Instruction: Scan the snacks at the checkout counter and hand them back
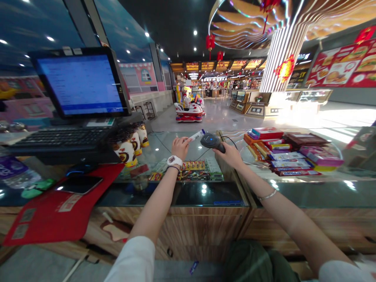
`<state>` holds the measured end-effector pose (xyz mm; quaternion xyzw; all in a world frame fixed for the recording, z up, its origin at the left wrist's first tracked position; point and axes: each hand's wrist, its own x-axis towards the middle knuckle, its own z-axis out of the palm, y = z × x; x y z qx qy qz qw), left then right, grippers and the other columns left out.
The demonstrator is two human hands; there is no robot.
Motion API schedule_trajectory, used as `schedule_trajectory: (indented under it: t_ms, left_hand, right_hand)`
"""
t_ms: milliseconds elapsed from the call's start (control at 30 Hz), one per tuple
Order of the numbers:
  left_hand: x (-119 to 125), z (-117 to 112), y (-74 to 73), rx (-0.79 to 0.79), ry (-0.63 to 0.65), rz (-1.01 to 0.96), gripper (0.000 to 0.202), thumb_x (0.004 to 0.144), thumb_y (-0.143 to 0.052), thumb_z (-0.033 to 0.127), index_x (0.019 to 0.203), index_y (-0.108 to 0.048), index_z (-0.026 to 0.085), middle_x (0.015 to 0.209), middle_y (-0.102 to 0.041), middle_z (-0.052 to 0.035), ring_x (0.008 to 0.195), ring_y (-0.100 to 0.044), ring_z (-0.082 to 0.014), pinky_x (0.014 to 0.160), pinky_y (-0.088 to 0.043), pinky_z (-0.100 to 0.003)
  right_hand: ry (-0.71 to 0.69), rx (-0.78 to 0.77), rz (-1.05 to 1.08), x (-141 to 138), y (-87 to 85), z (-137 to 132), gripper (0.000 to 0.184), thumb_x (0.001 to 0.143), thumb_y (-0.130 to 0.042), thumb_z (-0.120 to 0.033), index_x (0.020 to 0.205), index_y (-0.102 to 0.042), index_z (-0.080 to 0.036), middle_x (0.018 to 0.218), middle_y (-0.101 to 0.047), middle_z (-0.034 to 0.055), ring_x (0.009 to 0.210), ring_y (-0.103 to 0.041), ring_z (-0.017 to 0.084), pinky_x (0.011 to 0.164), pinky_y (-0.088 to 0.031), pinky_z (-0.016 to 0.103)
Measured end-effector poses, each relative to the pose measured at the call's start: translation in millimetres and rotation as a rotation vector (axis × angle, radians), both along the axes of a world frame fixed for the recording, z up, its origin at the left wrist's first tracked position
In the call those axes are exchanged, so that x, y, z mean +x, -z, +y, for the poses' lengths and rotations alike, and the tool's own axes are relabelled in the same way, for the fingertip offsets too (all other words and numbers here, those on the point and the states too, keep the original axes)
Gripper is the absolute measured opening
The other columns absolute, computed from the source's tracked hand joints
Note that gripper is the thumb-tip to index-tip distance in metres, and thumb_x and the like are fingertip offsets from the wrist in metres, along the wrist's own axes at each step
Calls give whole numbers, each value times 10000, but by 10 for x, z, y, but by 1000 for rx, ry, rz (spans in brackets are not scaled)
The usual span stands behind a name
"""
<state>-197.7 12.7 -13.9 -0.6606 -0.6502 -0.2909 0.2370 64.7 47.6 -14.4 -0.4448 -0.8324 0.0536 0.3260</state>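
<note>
The **left hand** holds one small, narrow white packet with a blue marking. The fingers are closed in a narrow pinch on its lower end. The packet is tilted up and to the right, held above a glass counter, just beside the head of one black barcode scanner.

The **right hand** has its fingers wrapped around the scanner's grip. One cable runs from the scanner across the counter.

Count of nearby items:
- Left of the hands: one monitor, one keyboard, one computer mouse, and one phone on one red mat.
- Between the keyboard and the left hand: three patterned jars in a row.
- Right of the right hand: one pile of boxed sweets. The boxes overlap, so an exact count cannot be given.
</note>
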Motion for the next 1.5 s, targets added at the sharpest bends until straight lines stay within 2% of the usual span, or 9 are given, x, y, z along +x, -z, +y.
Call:
schedule_trajectory:
  t_ms: [500,600,767,967,1267,1367,1500]
  left_hand:
    - [25,-6,-3,-17,-5,7,361,904,-542,120,1194,-688,278,1209,-699,-42,1132,-618,-229,1133,-356,-427]
    - [22,0,3,-16,2,15,366,914,-529,131,1205,-685,289,1230,-698,-37,1139,-618,-222,1146,-342,-432]
    - [22,-11,-10,-17,31,27,380,931,-492,143,1214,-684,310,1274,-688,-36,1136,-622,-218,1154,-337,-466]
    - [19,-43,-36,-16,33,29,416,925,-464,119,1220,-683,315,1290,-681,-34,1162,-611,-223,1159,-333,-475]
    - [55,-85,-49,-50,61,99,446,910,-468,87,1237,-675,309,1297,-677,-37,1184,-601,-220,1181,-308,-472]
    - [115,-123,-65,-51,90,114,452,907,-476,80,1237,-676,315,1299,-677,-38,1179,-605,-219,1185,-310,-478]
    - [244,-169,-117,-23,137,126,441,917,-487,95,1254,-666,317,1309,-672,-42,1169,-613,-224,1188,-309,-498]
  right_hand:
    - [-8,-38,-13,-6,1,12,438,940,-508,-568,1143,-622,-197,1014,-743,128,963,-698,306,768,-505,349]
    - [-97,-50,10,-14,37,24,408,944,-516,-506,1204,-576,-197,1098,-725,124,1003,-686,302,799,-512,365]
    - [-286,-81,47,-49,145,77,417,916,-517,-315,1301,-494,-157,1227,-660,140,1093,-648,271,923,-493,397]
    - [-457,-78,-2,-77,266,182,430,859,-626,-283,1257,-530,-153,1209,-638,138,1095,-626,252,971,-473,401]
    - [-445,-102,-112,-117,388,215,433,820,-725,-274,1218,-597,-159,1164,-674,132,1070,-653,256,929,-502,380]
    - [-437,-110,-116,-133,359,206,437,801,-756,-281,1197,-626,-150,1142,-683,132,1052,-661,255,924,-509,380]
    - [-418,-66,-62,-89,232,179,448,802,-756,-279,1202,-632,-119,1155,-671,150,1082,-651,256,972,-497,388]
